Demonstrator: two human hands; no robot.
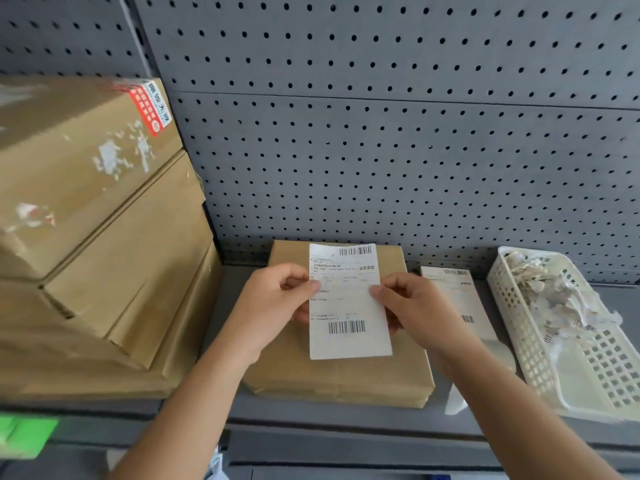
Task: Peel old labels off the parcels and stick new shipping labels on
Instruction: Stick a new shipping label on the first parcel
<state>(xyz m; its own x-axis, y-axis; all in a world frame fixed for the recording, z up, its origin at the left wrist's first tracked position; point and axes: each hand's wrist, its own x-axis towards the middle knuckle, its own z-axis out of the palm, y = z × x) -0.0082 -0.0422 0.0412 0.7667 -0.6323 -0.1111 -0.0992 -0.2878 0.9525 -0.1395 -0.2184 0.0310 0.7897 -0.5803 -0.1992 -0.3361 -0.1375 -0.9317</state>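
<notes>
- left hand (273,303) pinching left edge of white rectangular paper shipping label (348,303), frame centre
- right hand (412,306) pinching its right edge
- label hovering above flat brown paper-wrapped parcel (339,372) lying on grey shelf (346,420)
- second white label sheet (457,299) lying just right of parcel
- white perforated plastic basket (588,368) holding paper scraps (554,299), right edge
- stacked brown cardboard boxes (86,237) sitting at left

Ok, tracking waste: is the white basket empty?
No, the white basket holds a heap of torn label scraps.
</notes>
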